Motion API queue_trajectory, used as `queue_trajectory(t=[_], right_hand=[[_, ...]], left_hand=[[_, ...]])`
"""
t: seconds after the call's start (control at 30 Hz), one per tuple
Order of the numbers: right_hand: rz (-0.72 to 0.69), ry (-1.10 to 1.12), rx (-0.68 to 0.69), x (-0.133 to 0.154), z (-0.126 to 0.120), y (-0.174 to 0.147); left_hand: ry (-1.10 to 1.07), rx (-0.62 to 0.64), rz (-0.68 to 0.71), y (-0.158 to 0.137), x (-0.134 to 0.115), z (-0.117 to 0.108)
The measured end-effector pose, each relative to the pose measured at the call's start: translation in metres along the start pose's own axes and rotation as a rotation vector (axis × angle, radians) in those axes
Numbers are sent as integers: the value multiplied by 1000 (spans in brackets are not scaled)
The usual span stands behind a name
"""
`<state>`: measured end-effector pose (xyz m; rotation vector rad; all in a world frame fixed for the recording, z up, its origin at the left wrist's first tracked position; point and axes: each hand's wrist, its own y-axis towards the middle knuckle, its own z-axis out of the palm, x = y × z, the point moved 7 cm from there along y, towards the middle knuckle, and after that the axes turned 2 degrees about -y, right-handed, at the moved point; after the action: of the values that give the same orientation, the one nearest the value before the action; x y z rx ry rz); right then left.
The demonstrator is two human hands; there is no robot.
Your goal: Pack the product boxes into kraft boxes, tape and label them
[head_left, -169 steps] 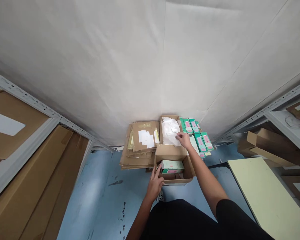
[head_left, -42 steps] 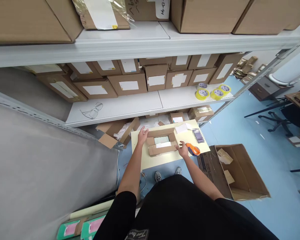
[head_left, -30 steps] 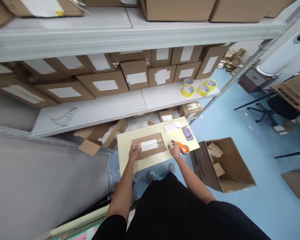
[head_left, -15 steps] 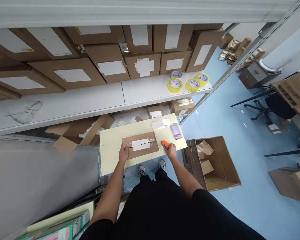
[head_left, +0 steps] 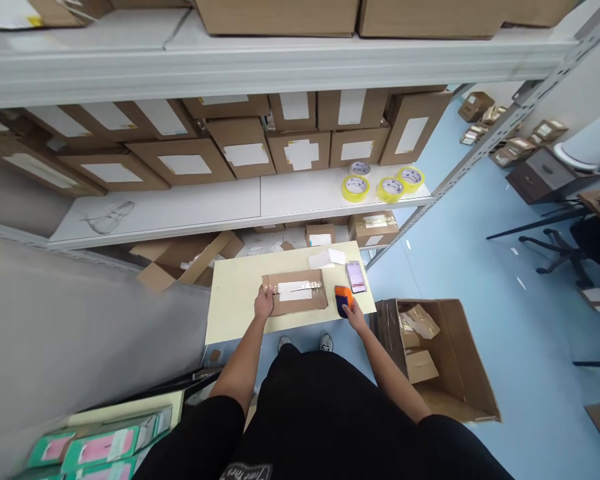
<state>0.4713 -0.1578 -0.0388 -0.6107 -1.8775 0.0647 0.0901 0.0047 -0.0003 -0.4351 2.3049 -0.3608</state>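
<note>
A flat cardboard box point(head_left: 297, 305) with a white label and clear tape across its top lies on the cream work board point(head_left: 230, 297). My left hand point(head_left: 264, 303) grips its left edge, thumb on top. To the right of the box, my right hand point(head_left: 354, 315) holds a small orange and dark-blue handheld tool point(head_left: 344, 301) just above the board; its exact kind is unclear. A phone point(head_left: 356, 277) with a blurred, purplish screen lies behind that hand. White paper slips point(head_left: 327, 258) sit at the board's back edge.
A large open carton point(head_left: 467, 353) with smaller boxes inside stands on the floor to the right. Behind the board, a shelf point(head_left: 195, 212) bears labelled boxes, glasses point(head_left: 109, 219) and several tape rolls point(head_left: 355, 189). An open box point(head_left: 173, 260) lies below the shelf on the left.
The view has tilted up, showing more of the upper shelf. My right hand has turned the orange tool, so its dark-blue part now shows. My left hand stays on the box.
</note>
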Motion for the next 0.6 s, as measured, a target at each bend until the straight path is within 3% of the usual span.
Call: queue_trajectory(t=[0.1, 0.17, 0.3, 0.37, 0.5, 0.6], right_hand=[[31, 188, -31, 23, -11, 5], [-32, 268, -13, 57, -7, 11], [-189, 261, 157, 135, 35, 19], [-227, 227, 248, 159, 62, 21], [-235, 186, 348, 165, 95, 20], [-202, 231, 382, 153, 95, 19]], left_hand=[[-33, -18, 16, -2, -7, 1], [-36, -9, 25, -2, -9, 3], [0, 7, 11, 0, -6, 5], [-7, 18, 10, 0, -2, 6], [-100, 38, 53, -6, 3, 6], [-146, -114, 173, -20, -9, -11]])
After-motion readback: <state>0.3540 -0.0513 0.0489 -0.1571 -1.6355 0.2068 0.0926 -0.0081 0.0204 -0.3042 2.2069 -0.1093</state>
